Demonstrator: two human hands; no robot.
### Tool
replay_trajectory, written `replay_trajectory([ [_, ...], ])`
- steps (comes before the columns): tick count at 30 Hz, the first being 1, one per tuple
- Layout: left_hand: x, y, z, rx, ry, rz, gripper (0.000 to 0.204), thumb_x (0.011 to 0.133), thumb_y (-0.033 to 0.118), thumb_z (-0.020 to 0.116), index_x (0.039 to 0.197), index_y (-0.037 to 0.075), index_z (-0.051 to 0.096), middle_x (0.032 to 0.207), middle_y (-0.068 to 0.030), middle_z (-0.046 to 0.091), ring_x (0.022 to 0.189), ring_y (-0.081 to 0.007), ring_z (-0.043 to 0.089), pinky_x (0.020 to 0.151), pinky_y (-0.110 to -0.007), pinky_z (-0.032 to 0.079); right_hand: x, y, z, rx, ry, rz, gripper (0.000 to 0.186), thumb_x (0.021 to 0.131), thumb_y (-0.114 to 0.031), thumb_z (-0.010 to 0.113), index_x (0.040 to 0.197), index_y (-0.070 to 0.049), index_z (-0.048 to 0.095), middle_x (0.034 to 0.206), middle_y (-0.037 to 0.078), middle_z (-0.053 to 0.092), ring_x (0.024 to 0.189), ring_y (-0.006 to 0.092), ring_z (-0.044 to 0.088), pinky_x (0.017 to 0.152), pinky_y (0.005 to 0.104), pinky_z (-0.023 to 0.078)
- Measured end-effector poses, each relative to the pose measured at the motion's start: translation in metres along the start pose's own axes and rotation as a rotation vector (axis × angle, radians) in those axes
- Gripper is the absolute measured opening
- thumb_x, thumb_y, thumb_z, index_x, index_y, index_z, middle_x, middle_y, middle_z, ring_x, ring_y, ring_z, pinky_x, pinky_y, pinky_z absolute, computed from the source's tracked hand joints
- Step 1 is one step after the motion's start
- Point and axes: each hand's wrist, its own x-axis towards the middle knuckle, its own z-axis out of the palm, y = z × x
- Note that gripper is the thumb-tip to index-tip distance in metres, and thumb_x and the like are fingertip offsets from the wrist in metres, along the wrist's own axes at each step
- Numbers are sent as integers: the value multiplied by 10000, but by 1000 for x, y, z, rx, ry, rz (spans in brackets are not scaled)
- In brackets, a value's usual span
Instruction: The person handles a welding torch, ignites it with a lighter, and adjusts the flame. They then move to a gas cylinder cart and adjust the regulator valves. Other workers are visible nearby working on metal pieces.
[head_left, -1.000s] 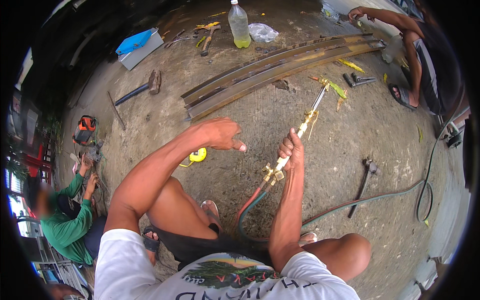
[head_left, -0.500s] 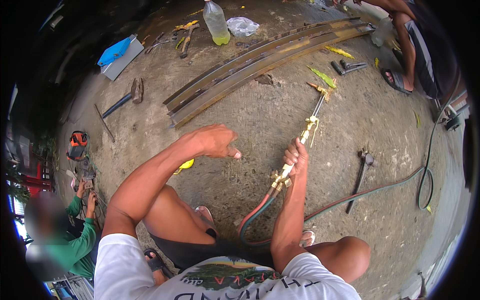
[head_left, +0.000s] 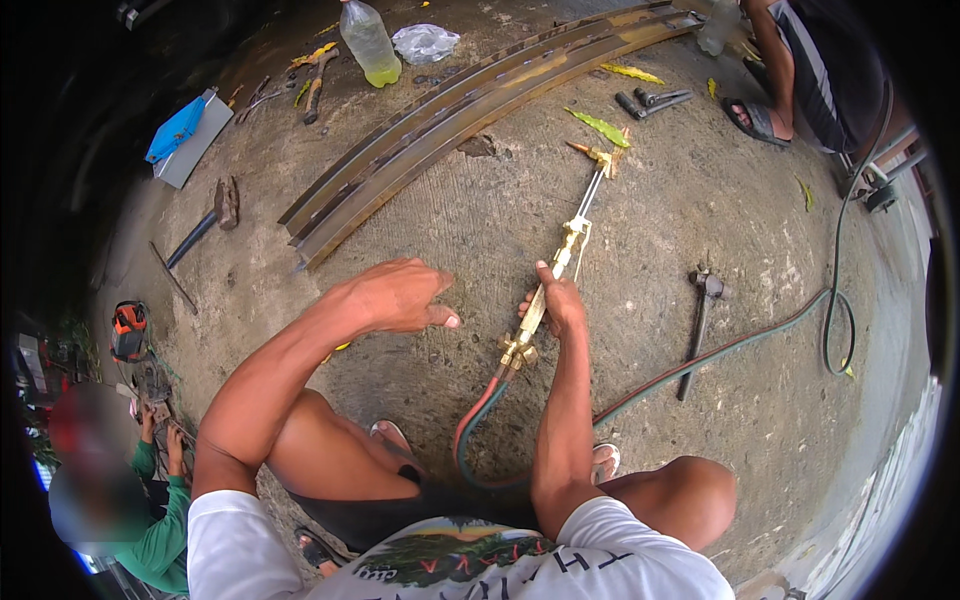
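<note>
My right hand [head_left: 559, 303] is wrapped round the handle of a brass cutting torch [head_left: 572, 232], its thumb lying along the top. The torch head points up and away, close to a green leaf [head_left: 600, 128]. From the brass valves at its near end, a red and a green hose [head_left: 474, 413] curve down between my legs. My left hand [head_left: 400, 295] hangs over the concrete to the left of the torch. Its fingers are bent, thumb and forefinger stand apart, and nothing shows between them.
Beyond my hands lie long rusty steel bars [head_left: 470, 110]. Hammers lie at left [head_left: 205, 222] and right [head_left: 700, 330]. A plastic bottle [head_left: 371, 45] and a blue-and-grey box [head_left: 190, 137] stand farther off. One person in green [head_left: 160, 510] works at left; another person's leg [head_left: 778, 70] is at upper right.
My view has shifted, so the floor things sit farther left and up. My right hand has turned with the torch, its thumb now on top. My left hand stays in the air, bent.
</note>
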Motion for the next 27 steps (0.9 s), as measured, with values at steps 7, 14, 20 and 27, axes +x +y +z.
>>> replay_trajectory([
  [7,-6,1,5,25,49,41,650,925,484,637,1315,-32,572,982,-307,671,1045,-449,634,920,-504,484,1,-2,1,-846,209,-162,510,893,-442,707,862,67,702,753,204,713,663,311,721,639,436,563],
  [14,-14,14,-6,13,-30,-25,651,923,483,638,1326,-25,570,996,-316,670,1023,-466,640,917,-506,490,-12,-8,3,-800,127,-100,482,964,-371,647,755,62,682,623,146,690,523,225,698,505,340,571],
  [20,-21,21,-5,9,2,-23,635,926,484,633,1317,-14,580,1003,-306,674,1014,-471,640,912,-513,491,-34,-35,10,-749,47,-53,516,979,-405,633,807,81,656,629,153,683,518,224,694,475,333,576],
  [27,-33,15,-5,-35,1,4,564,929,472,631,1182,-32,620,985,-276,673,1008,-446,648,873,-518,507,-33,-42,20,-722,-64,-98,515,959,-455,648,837,44,626,627,135,668,507,211,676,464,309,554],
])
